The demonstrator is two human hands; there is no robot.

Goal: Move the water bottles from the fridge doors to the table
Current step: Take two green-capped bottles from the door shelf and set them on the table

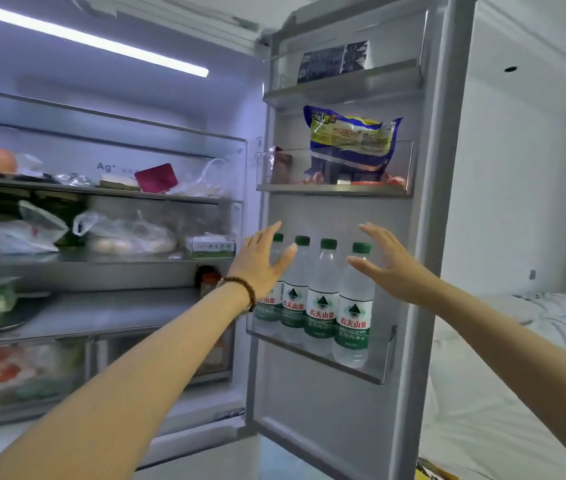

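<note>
Both hands, left hand [263, 261] and right hand [387, 259], reach spread wide and empty toward four water bottles [321, 299] in the door shelf [383, 367] at frame centre; best grip below the caps.

Cold bright glare from the fridge's ceiling light strip [84, 38] — soft overall blur, wide-angle bending at edges.

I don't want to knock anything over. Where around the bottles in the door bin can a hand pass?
Open space above the green caps up to the middle bin, and right of the rightmost bottle. Crowded: four bottles stand shoulder to shoulder.
</note>
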